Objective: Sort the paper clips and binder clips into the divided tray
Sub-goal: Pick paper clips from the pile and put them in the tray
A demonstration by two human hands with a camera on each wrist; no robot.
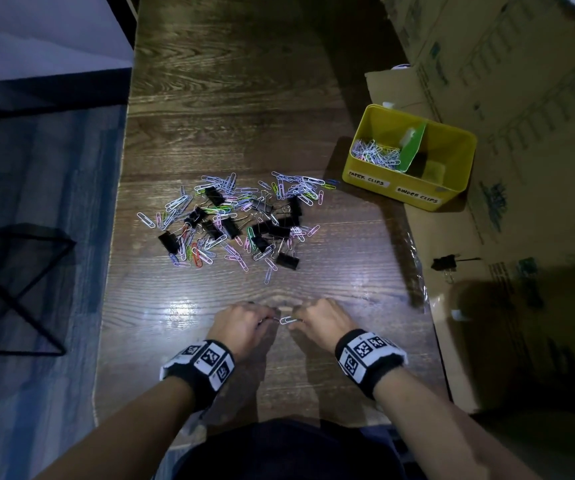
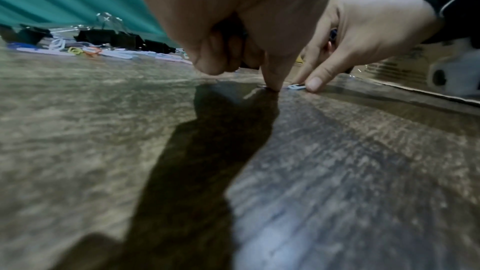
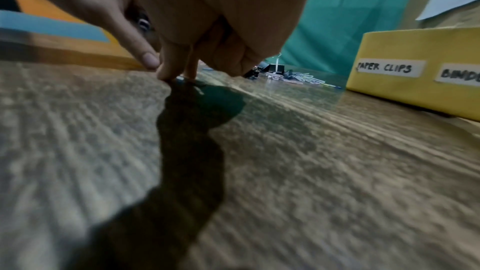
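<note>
I have both hands low on the dark wood-grain bench (image 1: 230,98), close to my body, working on one pale, looped-wire paper clip (image 1: 288,319) that lies flat between them. My left hand (image 1: 244,325) is curled, one fingertip pressed to the bench at the clip's left end; whether it truly pinches the wire I cannot tell. My right hand (image 1: 322,323) reaches thumb and forefinger down to the clip's other end, touching it, and again I cannot say the grip has closed. Farther out lies the mixed heap of coloured paper clips and black binder clips (image 1: 234,221), largely unsorted. The yellow divided tray with handwritten labels (image 1: 369,174) stands beyond and to my right, paper clips in its left compartment and something dark in the right one. I judge I am at the pick-up of a single paper clip, early in the sorting. The next move calls for getting a nail under the thin wire, lifting it cleanly, and carrying it to the compartment marked for paper clips
</note>
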